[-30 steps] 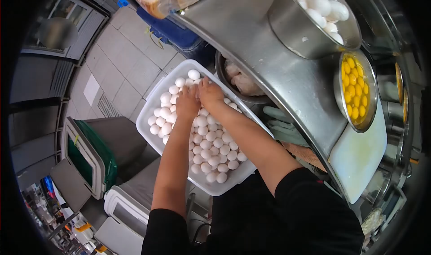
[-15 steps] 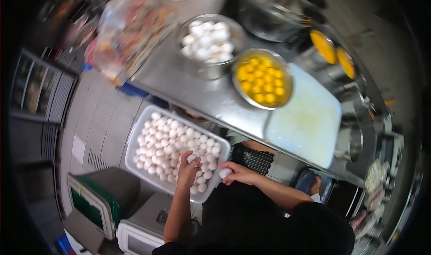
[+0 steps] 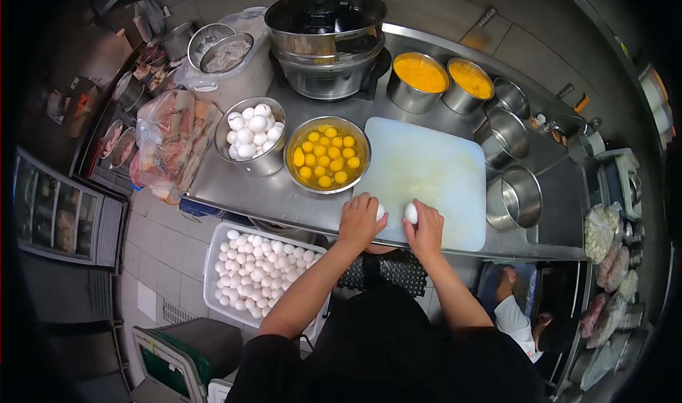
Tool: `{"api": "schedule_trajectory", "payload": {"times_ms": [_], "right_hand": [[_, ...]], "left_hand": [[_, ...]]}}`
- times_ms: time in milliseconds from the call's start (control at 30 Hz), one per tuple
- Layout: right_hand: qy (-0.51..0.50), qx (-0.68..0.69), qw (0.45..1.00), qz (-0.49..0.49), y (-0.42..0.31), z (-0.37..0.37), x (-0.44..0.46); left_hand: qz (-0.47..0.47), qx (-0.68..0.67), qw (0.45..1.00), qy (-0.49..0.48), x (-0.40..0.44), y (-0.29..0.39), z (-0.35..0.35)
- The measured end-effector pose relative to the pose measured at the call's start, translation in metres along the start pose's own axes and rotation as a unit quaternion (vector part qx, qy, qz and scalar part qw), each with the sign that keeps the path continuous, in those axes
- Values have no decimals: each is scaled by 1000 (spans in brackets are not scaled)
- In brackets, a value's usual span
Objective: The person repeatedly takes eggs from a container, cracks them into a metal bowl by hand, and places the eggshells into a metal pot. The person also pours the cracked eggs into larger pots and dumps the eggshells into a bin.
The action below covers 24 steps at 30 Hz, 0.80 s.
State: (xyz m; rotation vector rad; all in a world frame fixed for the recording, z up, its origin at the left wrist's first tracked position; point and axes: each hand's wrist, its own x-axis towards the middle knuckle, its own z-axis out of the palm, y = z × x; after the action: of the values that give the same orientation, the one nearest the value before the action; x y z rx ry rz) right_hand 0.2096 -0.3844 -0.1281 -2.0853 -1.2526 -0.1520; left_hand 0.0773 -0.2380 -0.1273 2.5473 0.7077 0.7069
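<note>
My left hand (image 3: 361, 220) is closed round a white egg (image 3: 380, 211) at the near left edge of the white cutting board (image 3: 426, 169). To its right, my right hand (image 3: 425, 227) grips another white egg (image 3: 410, 213) over the board's near edge. Left of the board stands a steel bowl (image 3: 290, 163) of raw yolks in egg white. Beside that bowl, a steel pot (image 3: 268, 165) holds white eggs or shells. Below the counter at the left, a white tub (image 3: 215, 289) is filled with many whole eggs.
Two pots of yellow liquid (image 3: 420, 73) (image 3: 469, 80) stand behind the board, and empty steel pots (image 3: 514, 198) to its right. A large steamer (image 3: 324, 69) and bagged meat (image 3: 170, 140) are at the back left. A co-worker's arm (image 3: 513, 318) shows at the lower right.
Both hands have moved from the egg tub up to the cutting board, each carrying an egg. The view has swung toward the counter.
</note>
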Motion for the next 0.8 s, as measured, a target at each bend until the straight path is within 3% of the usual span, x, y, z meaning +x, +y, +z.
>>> {"api": "schedule_trajectory", "payload": {"times_ms": [33,100,133,167,200,233,267,300,367,433,733,800], "right_hand": [[-25,-15,1000,0,6,2,2],[5,16,1000,10,6,6,5],[-2,210,970,118,1,6,15],[-8,395,892,220,-3,8,27],[-4,398,891,219,-5,11,38],[-44,432,876,208,-6,15,51],[-86,464,860,195,-8,20,64],[-87,468,859,192,-17,21,80],[-195,359,902,140,-40,21,114],[-210,352,907,101,-51,39,137],[-210,196,954,-84,-61,74,186],[-194,186,956,-118,-64,76,193]], "left_hand": [[-16,32,998,-58,7,0,5],[-9,37,999,-22,8,-1,9],[-96,-71,993,-5,14,-3,9],[-179,-178,968,12,22,-6,9],[-157,-209,962,73,30,-20,16],[-153,-206,964,73,42,-24,1],[-240,-404,883,-9,52,-31,-18],[-314,-578,749,-87,61,-31,-34],[-321,-595,735,-58,73,-28,-47],[-347,-616,702,-84,80,-37,-58],[-348,-553,747,-120,88,-63,-98],[-337,-445,824,-95,95,-54,-108]]}}
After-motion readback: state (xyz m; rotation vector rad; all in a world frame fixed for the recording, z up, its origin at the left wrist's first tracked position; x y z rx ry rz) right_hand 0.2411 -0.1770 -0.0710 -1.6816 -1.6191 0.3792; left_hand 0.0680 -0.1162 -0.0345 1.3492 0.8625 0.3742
